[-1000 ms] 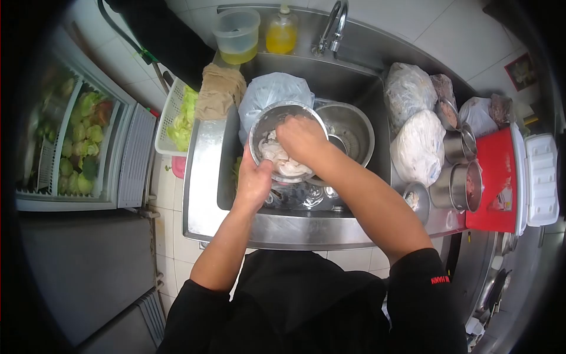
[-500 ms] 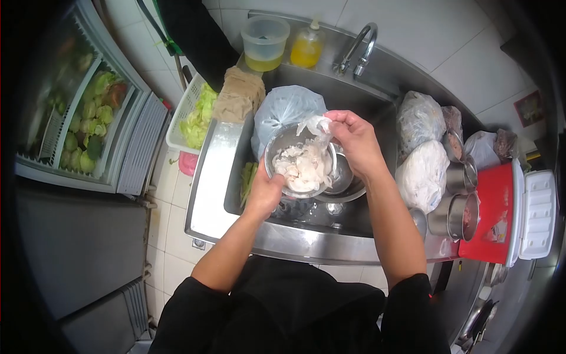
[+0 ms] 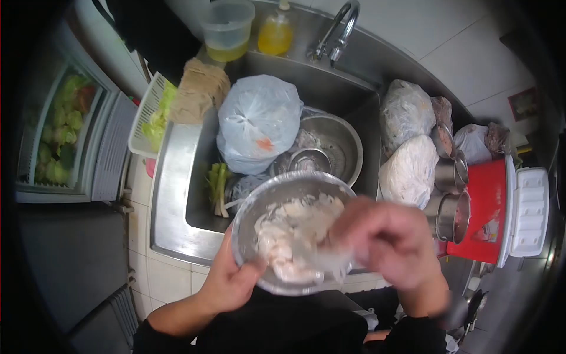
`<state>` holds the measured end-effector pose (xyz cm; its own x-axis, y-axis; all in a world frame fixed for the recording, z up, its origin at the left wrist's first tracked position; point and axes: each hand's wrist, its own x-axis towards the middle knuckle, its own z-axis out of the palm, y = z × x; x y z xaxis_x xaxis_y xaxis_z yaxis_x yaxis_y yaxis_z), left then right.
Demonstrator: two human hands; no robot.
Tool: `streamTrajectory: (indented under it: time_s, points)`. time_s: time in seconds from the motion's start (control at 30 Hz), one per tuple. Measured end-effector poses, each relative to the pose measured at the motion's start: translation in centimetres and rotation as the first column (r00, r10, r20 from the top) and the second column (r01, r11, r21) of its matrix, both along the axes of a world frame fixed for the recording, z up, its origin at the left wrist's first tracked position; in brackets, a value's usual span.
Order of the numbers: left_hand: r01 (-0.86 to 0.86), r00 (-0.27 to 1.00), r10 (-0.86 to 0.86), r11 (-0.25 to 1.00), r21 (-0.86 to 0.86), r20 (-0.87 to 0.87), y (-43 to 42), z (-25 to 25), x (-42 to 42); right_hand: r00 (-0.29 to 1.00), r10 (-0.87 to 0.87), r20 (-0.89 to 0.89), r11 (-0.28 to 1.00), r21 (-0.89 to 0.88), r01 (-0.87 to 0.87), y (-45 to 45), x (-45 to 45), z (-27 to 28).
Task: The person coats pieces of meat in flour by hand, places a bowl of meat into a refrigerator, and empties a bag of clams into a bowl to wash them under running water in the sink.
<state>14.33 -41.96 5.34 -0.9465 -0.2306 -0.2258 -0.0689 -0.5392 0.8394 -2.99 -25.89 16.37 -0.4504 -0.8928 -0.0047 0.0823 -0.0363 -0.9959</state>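
Note:
My left hand (image 3: 233, 274) grips the left rim of a metal bowl (image 3: 249, 215), thumb over the edge. Pale, wet, whitish-pink pieces of raw meat or seafood (image 3: 283, 236) fill much of the bowl, their exact kind unclear. The bowl is tilted toward me at the sink's front edge. Over its right side, my right hand (image 3: 392, 242) is curled and smeared by motion. A whitish blur (image 3: 324, 259) lies below its fingertips; whether they grip it is unclear.
Behind the bowl, the sink (image 3: 348, 76) holds a tied plastic bag (image 3: 259, 118), a wide metal basin (image 3: 348, 133) and green stalks (image 3: 218, 186). Filled bags (image 3: 407, 168), metal pots (image 3: 454, 215) and a red cooler (image 3: 486, 206) stand right. A faucet (image 3: 339, 35) rises behind.
The bowl has come nearer to me, from over the sink to its front edge, along with my left hand. My right hand, earlier pinching a whitish piece above the bowl, has dropped low over its right side.

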Motion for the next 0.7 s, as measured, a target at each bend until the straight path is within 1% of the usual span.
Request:
streamTrajectory:
  time_s: [0.03, 0.07, 0.13, 0.17, 0.2, 0.23, 0.33, 0.4, 0.47, 0.5, 0.53, 0.57, 0.6, 0.63, 0.67, 0.7]
  points:
    - [0.012, 1.0, -0.012, 0.999, 0.033, -0.008, 0.4, 0.1, 0.4, 0.998, 0.07, -0.001, 0.995, -0.07, -0.07, 0.4, 0.0, 0.3]
    - [0.056, 0.998, -0.056, 0.998, 0.013, -0.007, 0.6, 0.1, 0.6, 0.986, 0.15, 0.066, 0.98, -0.142, -0.139, 0.7, -0.2, 0.2]
    - [0.148, 0.989, -0.148, 0.989, -0.032, -0.01, 0.9, -0.1, 0.9, 0.956, 0.273, 0.109, 0.944, -0.222, -0.244, 1.3, -0.7, 0.4]
    - [0.16, 0.987, -0.16, 0.987, -0.025, 0.001, 1.2, -0.2, 0.9, 0.933, 0.335, 0.128, 0.92, -0.26, -0.295, 1.5, -1.0, 0.5]
    - [0.172, 0.985, -0.171, 0.985, -0.02, 0.011, 1.4, -0.3, 0.8, 0.958, 0.285, 0.037, 0.894, -0.371, -0.252, 1.3, -0.6, -0.1]
    - [0.181, 0.983, -0.18, 0.983, -0.023, 0.018, 1.6, -0.3, 0.5, 0.969, 0.247, 0.025, 0.891, -0.399, -0.217, 1.6, -0.2, -0.1]
    - [0.179, 0.982, -0.181, 0.982, -0.053, -0.051, 1.9, 0.0, -0.7, 0.991, 0.134, 0.016, 0.876, -0.469, -0.111, 2.2, 0.8, -0.2]
    - [0.167, 0.983, -0.171, 0.984, -0.064, -0.06, 2.3, 0.1, -1.1, 0.991, 0.136, 0.015, 0.893, -0.435, -0.116, 3.3, 0.6, -0.1]
    - [0.153, 0.986, -0.157, 0.985, -0.077, -0.049, 3.1, 0.0, -1.6, 0.979, 0.202, -0.005, 0.926, -0.324, -0.193, 6.0, -1.5, 0.8]
    - [0.134, 0.989, -0.137, 0.988, -0.073, -0.045, 3.5, -0.2, -1.9, 0.98, 0.199, 0.002, 0.934, -0.302, -0.189, 7.2, -1.9, 1.0]
    - [0.118, 0.992, -0.121, 0.991, -0.069, -0.044, 3.9, -0.6, -2.2, 0.99, 0.144, 0.0, 0.945, -0.296, -0.137, 8.2, -1.9, 0.9]
    - [0.098, 0.994, -0.102, 0.993, -0.068, -0.05, 4.3, -0.9, -2.7, 0.999, 0.047, -0.016, 0.956, -0.29, -0.049, 9.2, -1.8, 0.9]
    - [0.035, 0.999, -0.036, 0.998, 0.055, 0.025, 5.1, -0.9, -3.3, 0.996, -0.083, -0.029, 0.957, -0.28, 0.072, 10.3, -1.5, 0.8]
    - [0.035, 0.998, -0.038, 0.997, 0.063, 0.048, 5.5, -1.1, -3.9, 0.965, -0.254, -0.067, 0.941, -0.248, 0.231, 11.7, -0.9, 0.5]
    - [0.03, 0.997, -0.034, 0.997, 0.069, 0.064, 5.6, -1.6, -4.6, 0.904, -0.414, -0.106, 0.898, -0.21, 0.387, 13.2, -0.4, 0.3]
    - [0.024, 0.996, -0.03, 0.997, 0.075, 0.083, 5.7, -2.4, -5.0, 0.87, -0.473, -0.137, 0.877, -0.162, 0.451, 14.8, -0.6, -0.1]
